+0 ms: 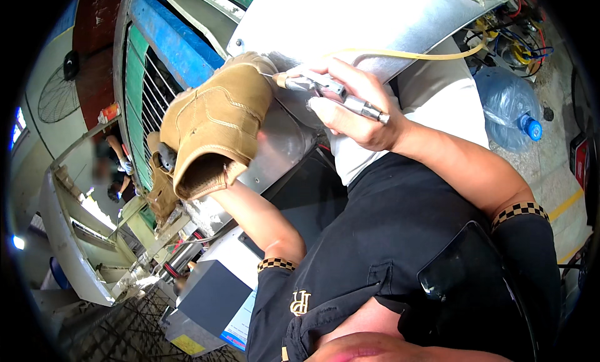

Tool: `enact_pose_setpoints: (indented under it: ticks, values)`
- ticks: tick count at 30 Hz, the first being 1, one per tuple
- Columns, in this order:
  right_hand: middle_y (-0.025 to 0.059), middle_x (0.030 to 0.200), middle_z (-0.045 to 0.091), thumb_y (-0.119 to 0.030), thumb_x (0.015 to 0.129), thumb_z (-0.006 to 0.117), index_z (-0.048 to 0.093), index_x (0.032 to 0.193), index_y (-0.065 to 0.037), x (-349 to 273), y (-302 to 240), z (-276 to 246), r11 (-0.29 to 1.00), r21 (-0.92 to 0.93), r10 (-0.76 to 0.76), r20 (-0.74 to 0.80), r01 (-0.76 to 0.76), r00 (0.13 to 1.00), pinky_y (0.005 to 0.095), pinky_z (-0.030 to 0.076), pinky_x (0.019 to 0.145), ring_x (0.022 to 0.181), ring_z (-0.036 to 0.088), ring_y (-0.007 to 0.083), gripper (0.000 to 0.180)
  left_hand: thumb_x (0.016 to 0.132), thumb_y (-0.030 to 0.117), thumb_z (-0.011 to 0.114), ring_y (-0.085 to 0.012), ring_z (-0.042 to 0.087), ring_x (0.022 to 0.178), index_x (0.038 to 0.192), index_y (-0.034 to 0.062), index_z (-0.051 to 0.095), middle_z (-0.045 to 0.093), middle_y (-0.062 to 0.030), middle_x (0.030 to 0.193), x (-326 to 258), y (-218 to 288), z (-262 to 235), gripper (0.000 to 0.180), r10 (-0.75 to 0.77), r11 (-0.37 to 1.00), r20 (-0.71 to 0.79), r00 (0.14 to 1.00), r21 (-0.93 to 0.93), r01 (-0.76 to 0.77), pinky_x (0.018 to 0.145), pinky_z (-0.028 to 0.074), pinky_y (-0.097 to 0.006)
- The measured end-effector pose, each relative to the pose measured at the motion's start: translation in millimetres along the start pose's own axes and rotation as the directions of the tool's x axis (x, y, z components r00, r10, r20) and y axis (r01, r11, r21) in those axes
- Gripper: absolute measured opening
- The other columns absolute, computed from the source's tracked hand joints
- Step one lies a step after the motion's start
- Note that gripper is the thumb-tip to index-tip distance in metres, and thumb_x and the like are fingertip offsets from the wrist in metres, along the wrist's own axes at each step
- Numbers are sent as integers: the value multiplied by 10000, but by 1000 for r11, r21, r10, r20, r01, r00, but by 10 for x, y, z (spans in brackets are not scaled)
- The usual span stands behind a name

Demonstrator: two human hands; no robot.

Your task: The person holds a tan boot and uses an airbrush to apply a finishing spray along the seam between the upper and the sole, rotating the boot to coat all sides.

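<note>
A tan leather boot (219, 109) with pale stitching is held up at the upper left, its dark opening toward me. My left hand (181, 98) holds it from behind and below; the boot hides most of that hand. My right hand (357, 112) is closed around a small metal spray gun (325, 87) with a brownish tip. Its thin nozzle points left at the boot's far end, very close to it; whether they touch I cannot tell. A yellowish hose (431, 55) runs nearby toward the right.
A shiny metal surface (350, 18) lies beyond my hands. A blue beam (172, 34) and a green barred frame (136, 68) stand left. Another tan boot (164, 196) sits beyond my left arm. A large clear bottle (507, 105) and tangled cables (522, 40) are at right.
</note>
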State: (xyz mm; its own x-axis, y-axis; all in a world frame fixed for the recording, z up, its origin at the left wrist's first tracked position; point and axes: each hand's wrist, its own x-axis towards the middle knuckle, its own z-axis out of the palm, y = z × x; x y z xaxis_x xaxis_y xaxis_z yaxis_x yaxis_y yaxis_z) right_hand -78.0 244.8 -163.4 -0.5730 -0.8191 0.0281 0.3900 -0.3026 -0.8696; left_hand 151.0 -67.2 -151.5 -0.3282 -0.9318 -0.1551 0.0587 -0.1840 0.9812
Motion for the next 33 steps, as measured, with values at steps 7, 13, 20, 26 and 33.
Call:
enact_pose_setpoints:
  ticks: [7,13,20,26,33]
  values:
    - [-1,838,554,-135,872,561,560,1248,-15,199,293,164,981,-116,-161,-28,156,987,218,406,674,727,466,54,394,979,385,477,-308,426,1338,1436,104,416,417,-117,1479,-467,-23,-163,540,-140,979,90,986,-134,151,1086,404,-478]
    - [102,743,626,-152,813,610,548,1168,-23,206,270,251,986,-119,-126,-68,117,990,315,475,602,620,595,174,382,982,519,412,-372,402,1364,1513,167,303,362,-118,1528,-1319,33,-156,647,-330,941,-104,938,38,335,1051,421,-573]
    - [88,685,616,-138,798,617,542,1181,-35,81,297,228,985,-136,-117,-75,106,990,317,461,564,572,592,166,404,951,590,452,-361,612,1124,1450,183,395,506,-124,1392,-2044,-37,79,646,-570,818,-102,815,26,575,650,634,-331]
    - [88,671,610,-139,790,614,541,1176,-36,-3,346,270,982,-149,-133,-114,116,985,317,460,559,565,591,169,406,953,597,447,-379,636,1075,1446,152,385,541,-171,1326,-2280,-74,357,667,-644,764,-38,764,-81,640,666,635,-331]
    - [65,664,598,-153,792,611,540,1167,-35,-80,272,232,987,-158,-43,-22,39,999,314,449,587,589,582,156,399,963,573,458,-381,620,1114,1448,49,346,532,-213,1329,-2310,-143,738,722,-651,702,164,741,-241,670,751,630,-393]
